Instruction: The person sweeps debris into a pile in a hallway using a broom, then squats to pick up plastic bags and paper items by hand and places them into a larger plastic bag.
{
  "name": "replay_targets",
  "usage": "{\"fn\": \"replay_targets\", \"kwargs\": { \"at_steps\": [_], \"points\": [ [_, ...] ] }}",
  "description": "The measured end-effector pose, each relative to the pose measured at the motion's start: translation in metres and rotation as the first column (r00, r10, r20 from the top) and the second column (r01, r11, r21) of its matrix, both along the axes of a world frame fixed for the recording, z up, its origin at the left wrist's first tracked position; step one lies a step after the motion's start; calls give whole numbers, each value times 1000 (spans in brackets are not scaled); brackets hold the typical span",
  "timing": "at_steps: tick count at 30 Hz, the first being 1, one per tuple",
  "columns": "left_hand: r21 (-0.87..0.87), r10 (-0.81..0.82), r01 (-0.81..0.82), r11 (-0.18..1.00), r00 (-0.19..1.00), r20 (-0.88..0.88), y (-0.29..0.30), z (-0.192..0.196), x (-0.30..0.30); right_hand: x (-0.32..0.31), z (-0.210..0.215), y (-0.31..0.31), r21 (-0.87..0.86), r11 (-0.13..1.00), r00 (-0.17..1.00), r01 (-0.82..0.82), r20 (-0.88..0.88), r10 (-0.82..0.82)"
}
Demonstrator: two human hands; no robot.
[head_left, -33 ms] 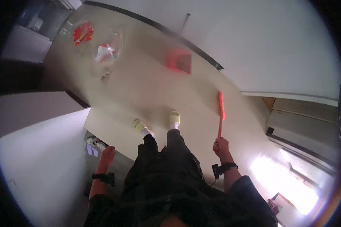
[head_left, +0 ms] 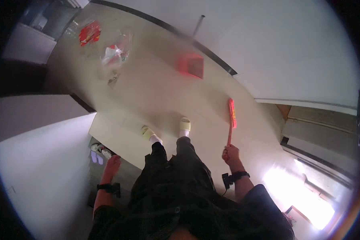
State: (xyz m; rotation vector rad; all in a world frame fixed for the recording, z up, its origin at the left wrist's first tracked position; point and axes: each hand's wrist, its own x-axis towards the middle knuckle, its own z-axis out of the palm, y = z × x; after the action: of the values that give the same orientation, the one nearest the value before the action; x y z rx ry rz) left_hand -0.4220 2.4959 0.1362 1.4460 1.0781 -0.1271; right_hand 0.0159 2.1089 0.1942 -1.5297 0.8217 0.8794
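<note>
My right hand [head_left: 231, 155] is wrapped round the handle of a red broom [head_left: 233, 114]. The broom's head points away from me, to the right of my feet, and I cannot tell whether it touches the floor. On the left, my left hand [head_left: 113, 163] hangs with its fingers curled in, and nothing shows in it. A red dustpan [head_left: 195, 67] stands farther off near the far wall, blurred along its left side. Crumpled red-and-clear plastic packaging [head_left: 115, 54] lies on the floor at the far left, with another red wrapper [head_left: 90, 33] beyond it.
A small pile of debris [head_left: 113, 78] lies just this side of the packaging. A thin rod [head_left: 198, 27] rises behind the dustpan against the white wall. Shoes [head_left: 101, 150] sit by the white partition [head_left: 44, 140] at left. I wear pale yellow slippers [head_left: 185, 125].
My right hand and the broom have shifted slightly left, and the broom's head has turned a little. My left hand has dipped slightly lower in view. My feet stay put.
</note>
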Motion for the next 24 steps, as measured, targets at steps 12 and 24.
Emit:
{"fn": "replay_targets", "kwargs": {
  "at_steps": [12,24],
  "points": [
    [-148,226,-252,956,959,-170,18,24,-152,-159,7,243,232,921,948,-312,11,318],
    [-312,432,-402,861,901,32,54,-68,-284,-230,107,287,133,671,683,-729,193,704]
  ]
}}
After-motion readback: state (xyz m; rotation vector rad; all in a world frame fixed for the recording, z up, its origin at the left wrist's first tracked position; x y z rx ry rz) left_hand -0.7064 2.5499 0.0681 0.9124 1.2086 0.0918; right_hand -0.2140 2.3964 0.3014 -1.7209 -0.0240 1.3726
